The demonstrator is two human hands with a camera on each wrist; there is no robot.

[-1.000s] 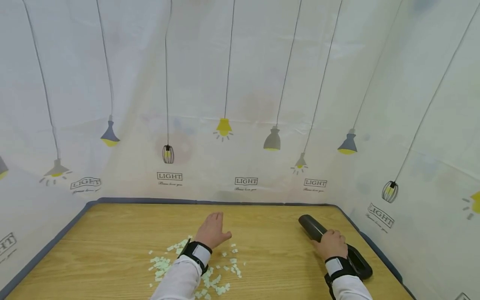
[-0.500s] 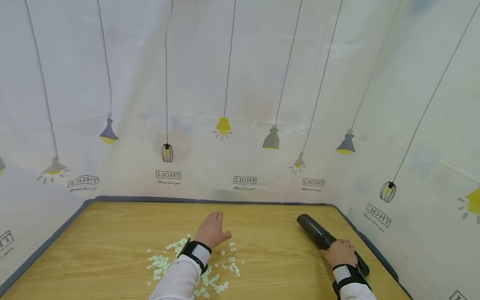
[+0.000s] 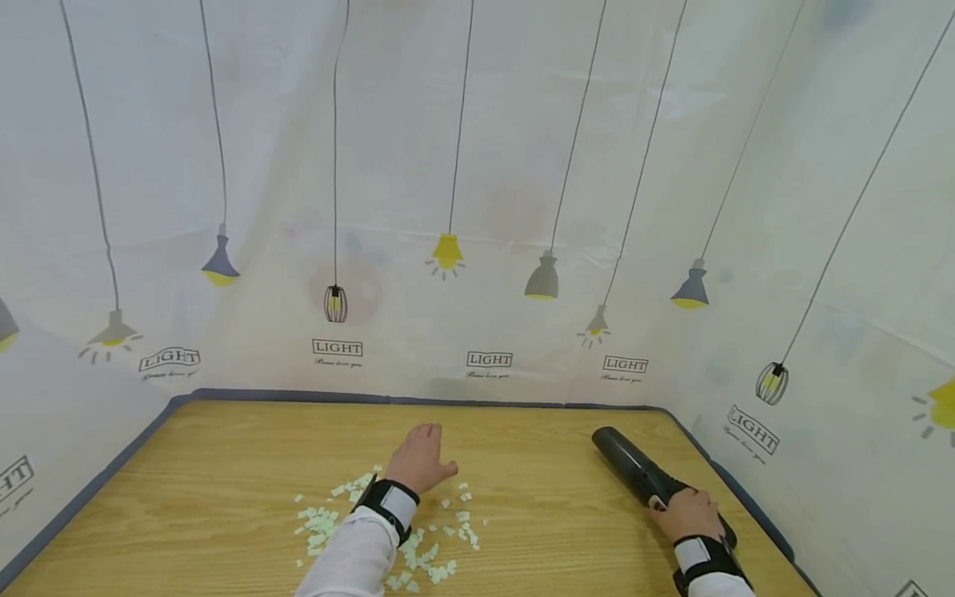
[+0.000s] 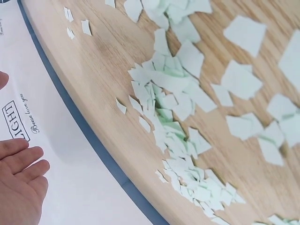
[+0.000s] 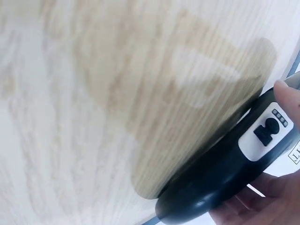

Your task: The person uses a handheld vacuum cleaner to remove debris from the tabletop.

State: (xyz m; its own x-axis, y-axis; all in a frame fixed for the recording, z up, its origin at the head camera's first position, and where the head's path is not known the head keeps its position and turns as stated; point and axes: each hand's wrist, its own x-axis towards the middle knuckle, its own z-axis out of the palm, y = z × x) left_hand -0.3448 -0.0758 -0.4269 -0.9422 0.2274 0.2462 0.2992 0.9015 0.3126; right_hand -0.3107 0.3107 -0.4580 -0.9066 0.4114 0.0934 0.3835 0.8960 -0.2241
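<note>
1. Since a second ago, the right hand (image 3: 688, 512) has shifted back along the black handheld device (image 3: 630, 464), toward its near end; the loop that showed there is now covered. Left hand (image 3: 419, 460) looks basically parked.
2. Far left, wood surface (image 3: 186, 473) runs out to a dark border (image 3: 112, 466), with the lamp-print sheet (image 3: 485, 166) standing up behind it. Near edge is cut off by the frame.
3. Next, pale green paper scraps (image 3: 319, 529) lie scattered on both sides of the left wrist. Sleeve (image 3: 351, 557) and wrist hide part of the spread, so no clue how many sit under there.
4. Left hand's fingers are stretched out, thumb well apart, holding nothing. Can't tell if it touches down; its own wrist cam crops it.
5. Wide stretch of wood grain between the thumb and the device, so decent elbow room. Right side is tighter, border close by.
6. Device lies slanted at far right, right fingers curled round it, thumb by the white button panel (image 5: 266, 132). Fingertips underneath are hard to make out.
</note>
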